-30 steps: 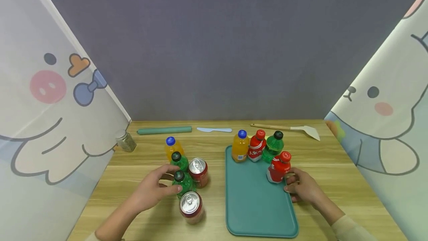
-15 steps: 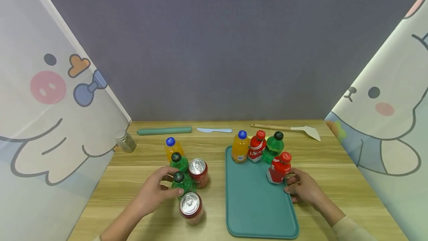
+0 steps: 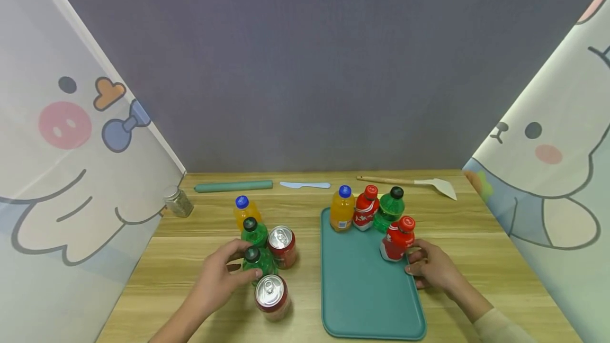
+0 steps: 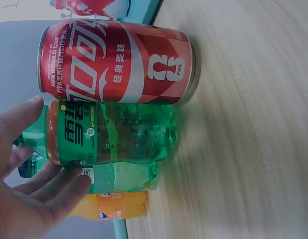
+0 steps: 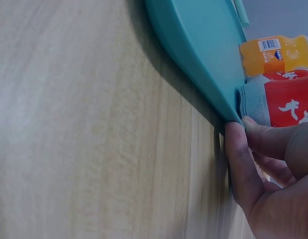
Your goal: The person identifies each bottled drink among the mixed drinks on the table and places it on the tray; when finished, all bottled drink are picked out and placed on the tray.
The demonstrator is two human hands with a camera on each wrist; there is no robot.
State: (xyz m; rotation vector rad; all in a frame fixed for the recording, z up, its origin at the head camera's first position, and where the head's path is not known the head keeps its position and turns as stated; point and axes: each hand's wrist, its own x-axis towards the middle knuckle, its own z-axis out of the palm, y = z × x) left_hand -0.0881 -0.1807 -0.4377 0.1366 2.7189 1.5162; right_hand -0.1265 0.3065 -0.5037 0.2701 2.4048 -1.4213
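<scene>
My left hand point(image 3: 215, 279) holds the nearer green soda bottle point(image 3: 263, 263), which stands upright on the table. In the left wrist view, thumb and fingers curl round the upper part of that bottle. Close by are a second green bottle point(image 3: 254, 233), an orange soda bottle point(image 3: 247, 215), and two red soda cans, a front one point(image 3: 274, 300) and a rear one point(image 3: 283, 250). My right hand point(image 3: 431, 266) pinches the right rim of a teal tray point(image 3: 367, 300) between thumb and fingers, beside a red-labelled bottle point(image 3: 396, 242) on it.
Along the tray's far end stand another orange bottle point(image 3: 342, 210), a red-labelled bottle point(image 3: 365, 210) and a green bottle point(image 3: 389, 210). A green roll point(image 3: 233, 186), blue knife point(image 3: 305, 184), spatula point(image 3: 410, 181) and spice jar point(image 3: 178, 202) lie farther back. Walls enclose the table's back and sides.
The left hand has shifted slightly toward me, and the nearer green bottle has moved a little left. The right hand and the tray have stayed in place.
</scene>
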